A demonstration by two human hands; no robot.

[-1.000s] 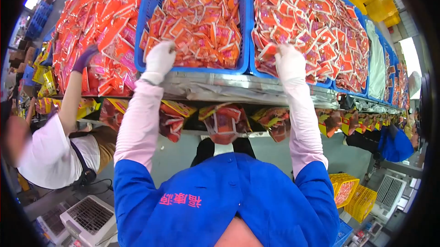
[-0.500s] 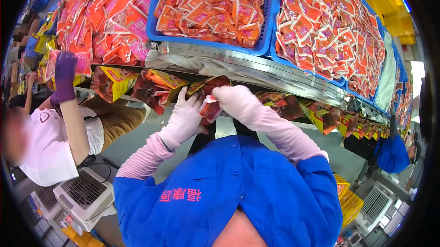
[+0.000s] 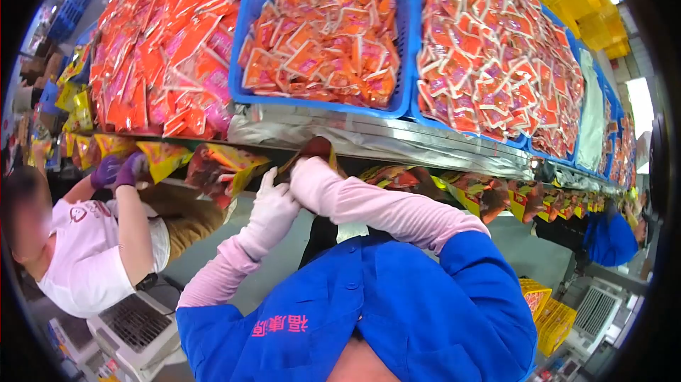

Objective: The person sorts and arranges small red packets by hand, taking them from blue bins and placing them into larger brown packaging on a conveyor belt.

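My left hand (image 3: 272,206), in a white glove, is below the row of bags with a finger stretched upward and the fingers apart. It is nearest to an open-mouthed bag (image 3: 316,146) with a dark reddish inside. My right hand (image 3: 312,185), also gloved, reaches to that bag's mouth, and its fingertips are hidden by the bag and the hand itself. Whether it holds anything does not show. Left of my hands hangs a yellow and red printed bag (image 3: 225,168).
Ahead stand a blue crate (image 3: 248,91) of small red-orange sachets, a second filled crate (image 3: 417,63), and a heap of larger red packets (image 3: 167,48). A metal table edge (image 3: 397,137) runs above the hanging bags. A co-worker in purple gloves (image 3: 120,170) works at left.
The small red-and-white sachet at my right hand is out of sight. My right hand has moved left to the bag's mouth. My left hand has shifted slightly left. The co-worker's gloved hand has lowered.
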